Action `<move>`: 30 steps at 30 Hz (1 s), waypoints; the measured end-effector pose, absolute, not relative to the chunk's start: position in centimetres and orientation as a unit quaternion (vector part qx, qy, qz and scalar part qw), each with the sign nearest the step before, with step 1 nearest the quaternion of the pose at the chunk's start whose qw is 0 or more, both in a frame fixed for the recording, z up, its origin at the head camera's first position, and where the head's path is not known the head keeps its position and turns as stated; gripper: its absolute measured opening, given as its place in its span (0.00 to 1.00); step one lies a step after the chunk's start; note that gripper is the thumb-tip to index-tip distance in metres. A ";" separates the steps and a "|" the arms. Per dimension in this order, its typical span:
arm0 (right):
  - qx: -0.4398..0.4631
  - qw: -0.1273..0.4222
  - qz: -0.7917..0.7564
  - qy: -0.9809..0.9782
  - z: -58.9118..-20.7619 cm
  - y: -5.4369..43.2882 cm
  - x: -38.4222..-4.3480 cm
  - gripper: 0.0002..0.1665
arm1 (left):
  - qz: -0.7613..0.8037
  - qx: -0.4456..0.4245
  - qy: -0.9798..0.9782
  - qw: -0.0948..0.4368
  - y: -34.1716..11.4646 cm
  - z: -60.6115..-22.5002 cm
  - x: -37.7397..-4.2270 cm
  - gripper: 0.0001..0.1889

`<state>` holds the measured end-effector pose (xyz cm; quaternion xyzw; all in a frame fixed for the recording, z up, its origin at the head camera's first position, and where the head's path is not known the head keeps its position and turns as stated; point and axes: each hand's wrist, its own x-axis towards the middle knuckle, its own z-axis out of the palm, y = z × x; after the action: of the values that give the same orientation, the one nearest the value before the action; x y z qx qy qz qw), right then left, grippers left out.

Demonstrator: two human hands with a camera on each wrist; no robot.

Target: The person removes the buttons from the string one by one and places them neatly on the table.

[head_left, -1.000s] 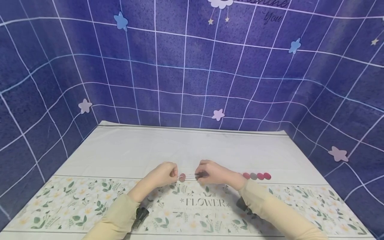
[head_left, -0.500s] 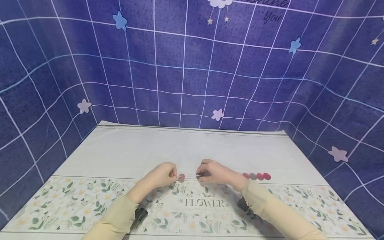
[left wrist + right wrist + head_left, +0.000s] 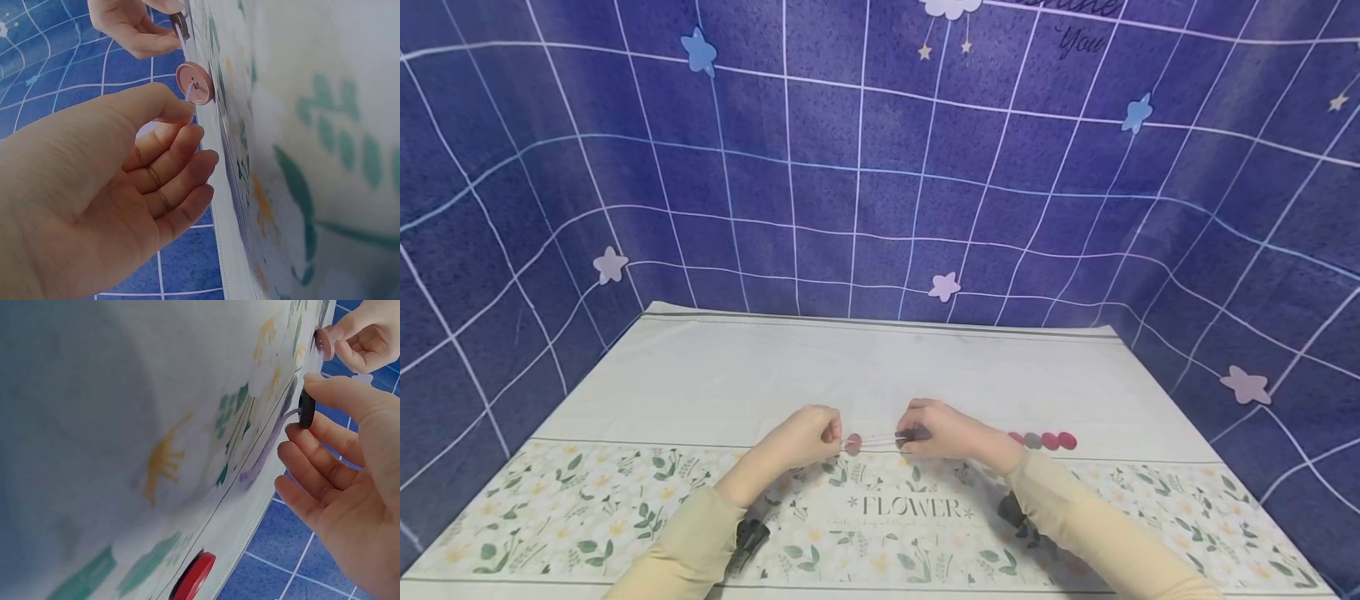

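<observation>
My left hand (image 3: 805, 435) pinches a thin pale lavender cord (image 3: 190, 93) between thumb and forefinger. Right beside these fingertips, a pink button (image 3: 194, 83) is threaded on the cord through its holes. To the right, my right hand (image 3: 943, 431) holds a black button (image 3: 307, 409) by its edge between thumb and fingers. The cord strands (image 3: 880, 440) stretch between the two buttons in the head view. From the black button, a cord tail (image 3: 262, 456) trails toward the cloth in the right wrist view. The other fingers of both hands are loosely curled.
A row of red buttons (image 3: 1067, 441) and a dark grey button (image 3: 1033, 440) lies right of my right wrist, partly behind it. The table has a white cloth (image 3: 880, 358) with a flowered band. A blue grid-patterned curtain (image 3: 880, 167) stands behind and at the sides.
My right hand has moved slightly right with the black button, widening the gap to the pink button. The left hand has stayed almost in place.
</observation>
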<state>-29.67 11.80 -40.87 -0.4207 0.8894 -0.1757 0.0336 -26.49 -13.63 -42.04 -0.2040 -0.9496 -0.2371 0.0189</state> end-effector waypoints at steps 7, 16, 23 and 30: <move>-0.419 0.036 -0.176 0.890 -40.7 12.2 -29.3 0.15 | -0.244 -0.205 -0.948 0.013 -13.6 -42.0 -26.5 0.07; -0.424 0.032 -0.178 0.888 -40.7 12.7 -29.4 0.14 | -0.246 -0.207 -0.947 0.008 -13.6 -41.9 -26.3 0.07; -0.416 0.031 -0.168 0.893 -40.7 13.2 -29.3 0.15 | -0.249 -0.211 -0.945 0.009 -13.6 -41.8 -26.4 0.07; -0.413 0.032 -0.169 0.894 -40.9 13.6 -29.2 0.15 | -0.243 -0.208 -0.948 0.008 -13.5 -41.8 -26.4 0.07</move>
<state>-29.25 13.62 -40.85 -0.4130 0.8944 -0.1689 0.0324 -26.42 -13.53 -41.82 -0.2076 -0.9475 -0.2431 0.0076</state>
